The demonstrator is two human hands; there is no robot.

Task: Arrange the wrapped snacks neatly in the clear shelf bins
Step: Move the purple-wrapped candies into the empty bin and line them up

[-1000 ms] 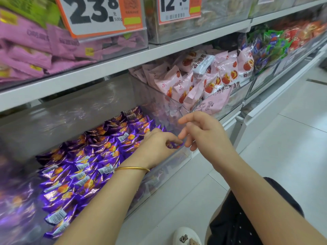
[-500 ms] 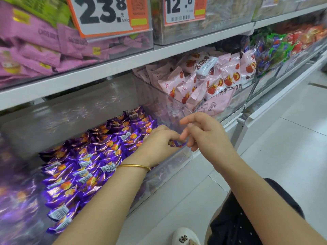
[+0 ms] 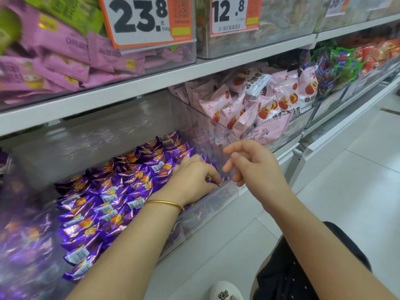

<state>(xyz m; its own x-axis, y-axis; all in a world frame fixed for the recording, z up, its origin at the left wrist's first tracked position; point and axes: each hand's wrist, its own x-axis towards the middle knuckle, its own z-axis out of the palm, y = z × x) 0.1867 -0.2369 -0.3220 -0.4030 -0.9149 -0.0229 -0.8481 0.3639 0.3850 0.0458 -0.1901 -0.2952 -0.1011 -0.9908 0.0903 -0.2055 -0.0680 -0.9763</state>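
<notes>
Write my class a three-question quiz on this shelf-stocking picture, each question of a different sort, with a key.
1. The left-hand grip pinches a wrapped snack at the front of the clear bin. What colour is its wrapper? A pink, B purple, C green.
2. True or false: the right-hand grip holds a snack too.
3. Fill in: the price tag at top left reads ___.

Key: 1 B; 2 false, its fingers are loosely curled and hold nothing; 3 23.8.
</notes>
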